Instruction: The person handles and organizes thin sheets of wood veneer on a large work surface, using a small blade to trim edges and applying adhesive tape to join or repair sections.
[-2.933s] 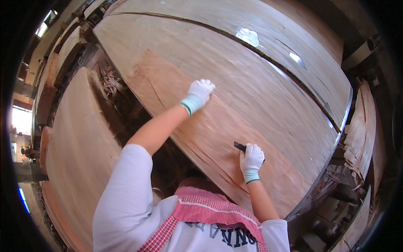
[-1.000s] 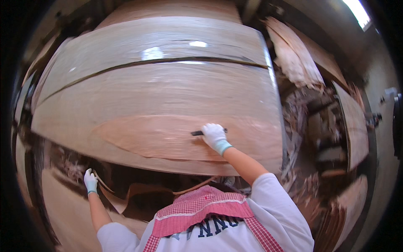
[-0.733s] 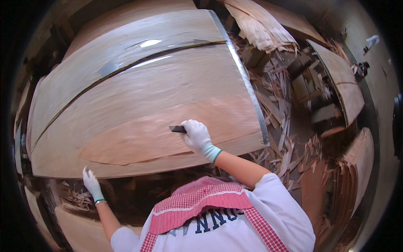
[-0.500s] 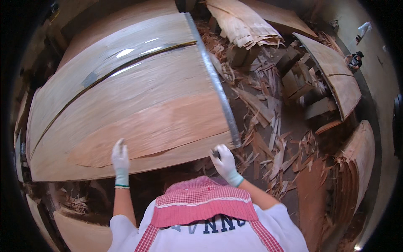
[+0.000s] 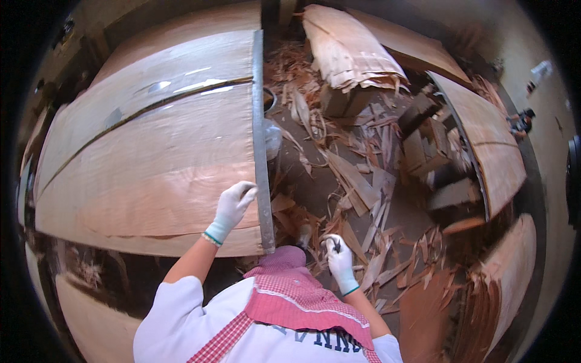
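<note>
Left hand (image 5: 232,207): in the head view, it had been shifted from the left part of the reddish veneer sheet (image 5: 172,201), where it was seen half a second earlier, to the sheet's right end, near the metal strip (image 5: 260,157).
Left grip: the gloved fingers were loosely curled; whether anything was pinched or touched could not be told.
Right hand (image 5: 341,261): it had been carried from the front corner of the worktop (image 5: 145,144) to a place right of it, above the floor (image 5: 408,202).
Right grip: it was closed around a dark tool (image 5: 337,247).
Dark tool: most of it was hidden by the fist; the blade, seen earlier, could not be made out.
Veneer sheet: it was laid along the worktop's near side, its right end partly covered by the left hand.
Worktop: its pale surface was crossed by a dark seam (image 5: 151,103) and edged by the metal strip.
Room: the floor was strewn with scraps (image 5: 348,176); pale sheets (image 5: 354,54) were piled on a block (image 5: 341,103); another person (image 5: 521,123) was seen, small and blurred.
</note>
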The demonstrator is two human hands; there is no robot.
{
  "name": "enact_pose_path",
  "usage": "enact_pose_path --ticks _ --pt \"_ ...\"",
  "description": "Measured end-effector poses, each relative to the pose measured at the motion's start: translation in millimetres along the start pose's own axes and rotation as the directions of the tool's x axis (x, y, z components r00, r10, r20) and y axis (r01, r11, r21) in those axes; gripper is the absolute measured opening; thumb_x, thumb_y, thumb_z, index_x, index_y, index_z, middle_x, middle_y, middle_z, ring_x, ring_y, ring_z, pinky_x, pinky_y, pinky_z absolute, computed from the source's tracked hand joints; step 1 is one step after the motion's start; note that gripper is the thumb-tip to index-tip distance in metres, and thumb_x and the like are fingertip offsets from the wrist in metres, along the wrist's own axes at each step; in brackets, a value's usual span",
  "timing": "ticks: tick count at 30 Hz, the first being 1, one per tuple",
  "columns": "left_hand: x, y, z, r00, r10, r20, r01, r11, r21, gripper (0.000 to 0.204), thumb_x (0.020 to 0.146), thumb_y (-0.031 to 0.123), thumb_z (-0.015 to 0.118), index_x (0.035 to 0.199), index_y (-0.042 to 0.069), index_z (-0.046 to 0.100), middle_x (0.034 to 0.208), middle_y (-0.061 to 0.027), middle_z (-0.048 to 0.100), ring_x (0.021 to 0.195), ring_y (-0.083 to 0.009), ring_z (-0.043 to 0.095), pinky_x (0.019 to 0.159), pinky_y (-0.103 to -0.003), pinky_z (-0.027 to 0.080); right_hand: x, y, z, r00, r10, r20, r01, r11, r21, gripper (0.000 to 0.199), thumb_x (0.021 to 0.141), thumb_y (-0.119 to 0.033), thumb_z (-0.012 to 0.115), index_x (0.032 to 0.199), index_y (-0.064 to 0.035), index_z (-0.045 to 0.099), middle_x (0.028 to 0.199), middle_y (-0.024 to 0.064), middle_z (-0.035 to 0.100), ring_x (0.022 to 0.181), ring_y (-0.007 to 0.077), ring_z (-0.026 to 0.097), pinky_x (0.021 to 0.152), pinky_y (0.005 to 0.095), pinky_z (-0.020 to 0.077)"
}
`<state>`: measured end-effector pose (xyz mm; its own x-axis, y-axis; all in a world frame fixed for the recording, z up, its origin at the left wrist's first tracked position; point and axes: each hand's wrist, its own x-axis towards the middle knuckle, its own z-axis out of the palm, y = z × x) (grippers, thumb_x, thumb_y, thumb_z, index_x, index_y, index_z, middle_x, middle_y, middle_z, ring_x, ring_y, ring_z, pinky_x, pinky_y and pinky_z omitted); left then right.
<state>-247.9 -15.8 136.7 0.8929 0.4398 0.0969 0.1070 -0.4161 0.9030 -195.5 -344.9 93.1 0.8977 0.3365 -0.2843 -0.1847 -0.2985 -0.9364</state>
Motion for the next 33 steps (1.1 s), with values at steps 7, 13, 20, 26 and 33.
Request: enact_pose_path --ticks 7,13,20,26,33 --pt "112.6 -7.3 106.6 0.961 -0.272 -0.048 0.234 0.894 -0.381 0.028 0.101 0.023 0.046 0.112 0.001 0.060 0.063 -0.0050 0.059 0.051 -0.0103 0.053 0.050 -0.027 0.043 159.7 10.6 -80.0 0.984 0.010 0.176 0.058 0.924 -0.379 0.016 0.098 -0.016 0.053 0.106 -0.0056 0.062 0.081 0.0001 0.064 0.063 0.0050 0.050 0.055 0.0225 0.0415" --pt "208.5 -88.7 157.8 0.962 -0.197 -0.187 0.231 0.956 0.183 0.048 0.088 0.027 0.063 0.130 0.006 0.051 0.108 -0.0170 0.065 0.104 -0.0338 0.061 0.093 -0.042 0.047 262.4 23.5 -167.1 0.979 0.183 0.093 -0.128 0.897 -0.423 0.018 0.097 -0.018 0.052 0.102 -0.0051 0.063 0.079 0.0038 0.066 0.062 0.0097 0.055 0.054 0.0255 0.0439" --pt "330.2 -192.1 165.0 0.865 -0.317 -0.389 0.482 0.739 0.470 0.025 0.087 0.020 0.054 0.106 0.004 0.061 0.110 -0.0219 0.061 0.096 -0.0402 0.061 0.083 -0.048 0.049 391.9 -0.5 -184.5 0.919 0.329 0.218 -0.223 0.888 -0.402 0.018 0.098 -0.020 0.052 0.101 -0.0057 0.062 0.079 0.0029 0.064 0.054 0.0087 0.050 0.049 0.0244 0.0416" --pt "330.6 -280.9 148.4 0.688 -0.453 -0.567 0.713 0.277 0.644 0.050 0.082 0.040 0.067 0.114 0.002 0.062 0.134 -0.0212 0.051 0.135 -0.0339 0.036 0.115 -0.046 0.023 562.4 -35.3 -127.9 0.767 0.149 0.625 0.145 0.907 -0.394 0.018 0.098 -0.020 0.055 0.098 -0.0040 0.062 0.078 0.0038 0.064 0.061 0.0091 0.053 0.054 0.0255 0.0436" --pt "444.8 -39.9 185.9 0.928 -0.340 -0.153 0.372 0.866 0.333 0.024 0.088 0.025 0.053 0.100 0.013 0.069 0.089 -0.0180 0.069 0.080 -0.0380 0.066 0.076 -0.048 0.053 661.7 -189.2 -46.1 0.476 -0.256 0.841 0.720 0.662 -0.206 0.023 0.093 -0.012 0.055 0.114 -0.0051 0.060 0.109 0.0160 0.062 0.100 0.0308 0.061 0.087 0.0360 0.0482"
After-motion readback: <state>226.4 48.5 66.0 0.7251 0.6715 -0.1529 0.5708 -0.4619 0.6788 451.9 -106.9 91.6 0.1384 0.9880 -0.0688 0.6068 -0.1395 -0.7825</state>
